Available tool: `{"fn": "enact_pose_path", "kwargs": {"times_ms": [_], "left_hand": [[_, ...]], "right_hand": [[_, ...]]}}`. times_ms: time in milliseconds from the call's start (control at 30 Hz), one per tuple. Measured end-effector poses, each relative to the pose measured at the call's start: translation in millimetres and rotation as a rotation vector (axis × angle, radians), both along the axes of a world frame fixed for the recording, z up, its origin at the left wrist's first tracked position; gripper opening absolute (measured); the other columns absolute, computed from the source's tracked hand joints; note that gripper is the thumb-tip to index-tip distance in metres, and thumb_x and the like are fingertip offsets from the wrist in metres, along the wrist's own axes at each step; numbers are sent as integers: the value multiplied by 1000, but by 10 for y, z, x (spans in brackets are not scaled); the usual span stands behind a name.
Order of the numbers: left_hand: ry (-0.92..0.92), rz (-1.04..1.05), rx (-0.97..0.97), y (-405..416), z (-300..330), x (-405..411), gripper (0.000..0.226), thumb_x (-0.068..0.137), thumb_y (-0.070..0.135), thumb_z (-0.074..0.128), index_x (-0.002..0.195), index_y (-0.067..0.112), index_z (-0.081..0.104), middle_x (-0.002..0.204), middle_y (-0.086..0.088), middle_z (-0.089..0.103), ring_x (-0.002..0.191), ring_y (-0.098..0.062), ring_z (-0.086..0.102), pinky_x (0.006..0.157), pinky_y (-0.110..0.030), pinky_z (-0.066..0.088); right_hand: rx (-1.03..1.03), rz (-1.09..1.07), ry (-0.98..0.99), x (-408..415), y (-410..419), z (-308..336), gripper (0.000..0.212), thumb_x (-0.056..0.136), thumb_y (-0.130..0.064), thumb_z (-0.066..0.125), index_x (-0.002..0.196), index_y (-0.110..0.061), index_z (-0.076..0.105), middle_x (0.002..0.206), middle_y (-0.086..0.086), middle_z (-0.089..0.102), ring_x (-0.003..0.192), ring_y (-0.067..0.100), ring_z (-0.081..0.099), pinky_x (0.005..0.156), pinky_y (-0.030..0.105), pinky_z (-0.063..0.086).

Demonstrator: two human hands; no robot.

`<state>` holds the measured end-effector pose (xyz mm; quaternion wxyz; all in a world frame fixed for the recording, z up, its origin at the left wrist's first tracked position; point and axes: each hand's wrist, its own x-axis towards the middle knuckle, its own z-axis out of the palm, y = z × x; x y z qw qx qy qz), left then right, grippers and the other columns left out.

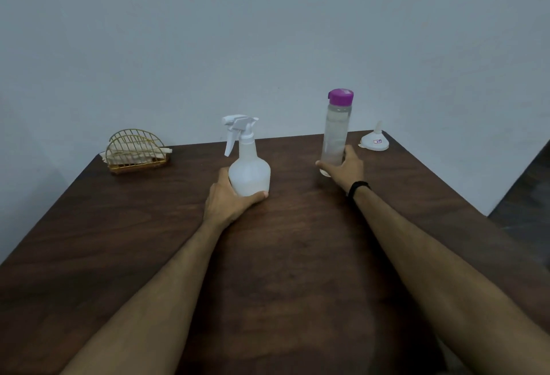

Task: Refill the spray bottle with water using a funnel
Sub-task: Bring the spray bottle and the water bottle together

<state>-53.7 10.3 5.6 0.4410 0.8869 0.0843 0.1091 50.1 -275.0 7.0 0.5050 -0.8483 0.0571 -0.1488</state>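
Head view, looking down along two bare forearms stretched over a dark wooden table (297,255). Nearest the person, the left hand (226,199) wraps the rounded base of the spray bottle (249,170), thumb curled under its front, the fingers hidden behind it; the bottle stands upright near the middle of the table, its trigger head still screwed on. A little farther and to the right, the right hand (345,167) grips the lower end of a tall clear water bottle (335,136) with a purple cap (341,96), fingers curled round it (whether its base rests on the table or is just lifted, I cannot tell). At the far right corner lies the small white funnel (375,141), spout up, untouched. At the far left corner stands a gold wire napkin holder (137,151).

This looks like the opening step: both containers are in hand and both still closed. Next, I judge, the trigger head must be unscrewed and the funnel seated in the neck before any pouring.
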Motion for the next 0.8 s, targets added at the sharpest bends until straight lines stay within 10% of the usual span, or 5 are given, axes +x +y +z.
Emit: {"fn": "enact_pose_path", "kwargs": {"times_ms": [800], "left_hand": [[22, 58, -226, -121, 224, -127, 124, 46, 72, 86, 149, 36, 27, 149, 4, 46, 142, -28, 34, 119, -55, 27]], "right_hand": [[8, -111, -148, -1109, 503, 31, 90, 66, -49, 88, 135, -16, 41, 135, 5, 50, 121, 19, 51, 101, 37, 49]]}}
